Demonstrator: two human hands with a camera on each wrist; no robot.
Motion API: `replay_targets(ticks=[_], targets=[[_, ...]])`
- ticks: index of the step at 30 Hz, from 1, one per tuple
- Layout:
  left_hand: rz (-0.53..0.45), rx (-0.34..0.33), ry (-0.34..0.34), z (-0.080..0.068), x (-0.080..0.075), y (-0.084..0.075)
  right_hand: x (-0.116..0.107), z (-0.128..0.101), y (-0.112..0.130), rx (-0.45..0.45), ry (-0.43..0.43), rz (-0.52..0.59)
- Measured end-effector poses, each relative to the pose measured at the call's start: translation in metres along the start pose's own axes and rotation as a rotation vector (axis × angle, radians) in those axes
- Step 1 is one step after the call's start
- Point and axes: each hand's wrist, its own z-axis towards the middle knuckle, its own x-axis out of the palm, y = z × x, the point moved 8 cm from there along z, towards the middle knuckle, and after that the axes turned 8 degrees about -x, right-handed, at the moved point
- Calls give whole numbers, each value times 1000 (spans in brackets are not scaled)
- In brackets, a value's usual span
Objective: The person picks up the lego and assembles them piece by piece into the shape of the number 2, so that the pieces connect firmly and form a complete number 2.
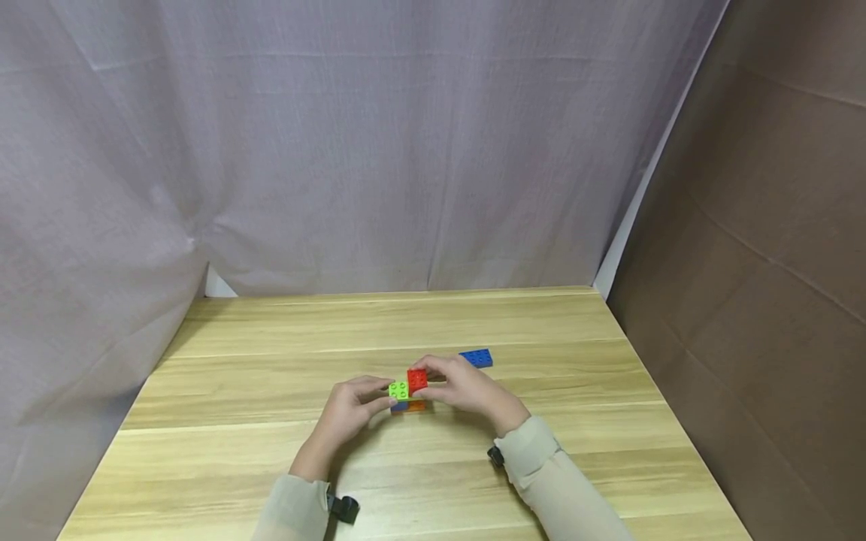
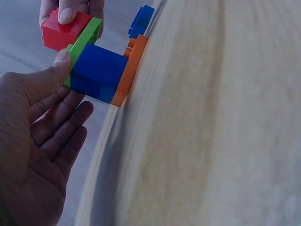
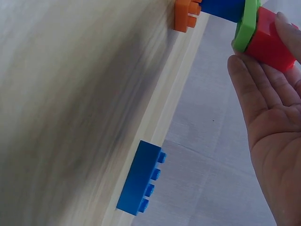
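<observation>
A small brick stack stands mid-table: an orange plate [image 1: 416,406] at the bottom, a blue brick [image 2: 99,70] on it, and a green plate [image 1: 398,389] on top. A red brick [image 1: 417,379] sits on the green plate's right half. My left hand [image 1: 383,395] holds the stack from the left, with its thumb [image 2: 56,66] on the green plate's edge and its fingers beside the blue brick. From the right, my right hand [image 1: 429,379] pinches the red brick [image 3: 268,40] between thumb and fingers.
A loose blue plate [image 1: 476,358] lies flat just behind and right of my right hand. The wooden table [image 1: 271,451] is backed by a grey curtain. A brown board stands along its right side.
</observation>
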Motion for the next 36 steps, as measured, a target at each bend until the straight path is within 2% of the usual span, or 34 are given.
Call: replay_targets(ticks=[3, 21, 28, 36], targets=[[-3, -16, 2, 0, 0, 1, 1, -1, -1, 4, -2, 10], [-9, -8, -3, 0, 1, 2, 1, -2, -3, -1, -23, 33], [0, -46, 4, 1, 1, 3, 1, -3, -1, -13, -39, 54], [-3, -36, 8, 2, 2, 5, 3, -4, -6, -28, -60, 101]])
